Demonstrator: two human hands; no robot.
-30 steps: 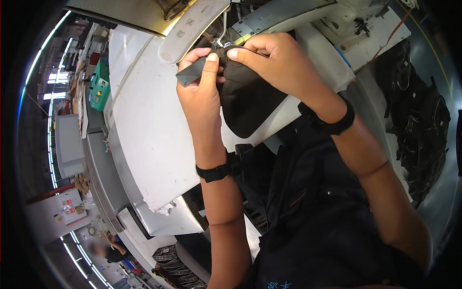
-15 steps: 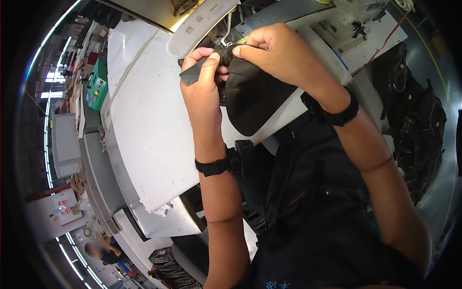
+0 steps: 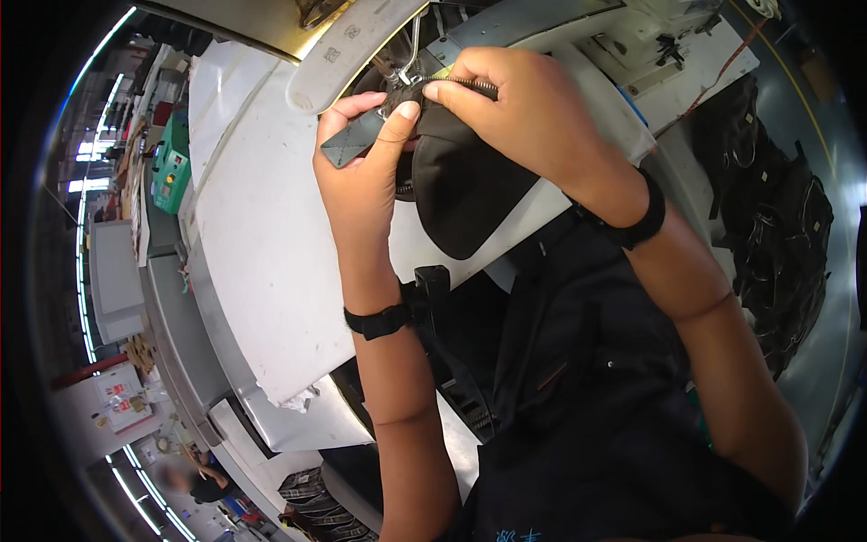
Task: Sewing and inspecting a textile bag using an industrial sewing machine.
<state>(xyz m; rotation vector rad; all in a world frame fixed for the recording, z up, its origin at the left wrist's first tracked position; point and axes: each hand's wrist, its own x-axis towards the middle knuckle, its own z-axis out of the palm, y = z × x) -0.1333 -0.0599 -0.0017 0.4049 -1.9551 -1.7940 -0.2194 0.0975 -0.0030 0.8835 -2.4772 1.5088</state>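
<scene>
A dark brown fabric piece [image 3: 470, 185] with a rounded lower end hangs over the front edge of the white sewing table. Its upper part lies at the sewing machine's metal foot [image 3: 411, 77], under the pale machine arm [image 3: 348, 59]. My right hand [image 3: 528, 104] is closed, pinching a dark zipper [image 3: 470, 84] just right of the foot. On the left, my left hand [image 3: 357, 194] pinches the fabric between thumb and fingers. A flat dark grey strip [image 3: 348, 147] sticks out from that grip. The left fingertips are partly hidden behind the cloth.
The white tabletop [image 3: 262, 244] stretches left of my hands. A green box [image 3: 170, 163] stands beyond it. Dark garments [image 3: 768, 244] are heaped at the right. Plaid cloth [image 3: 312, 492] lies at lower left, near another person [image 3: 208, 483] farther off.
The view has shifted slightly, so most things sit a little farther left. My left hand has opened its thumb slightly and shows more of the grey strip. Both hands keep their hold.
</scene>
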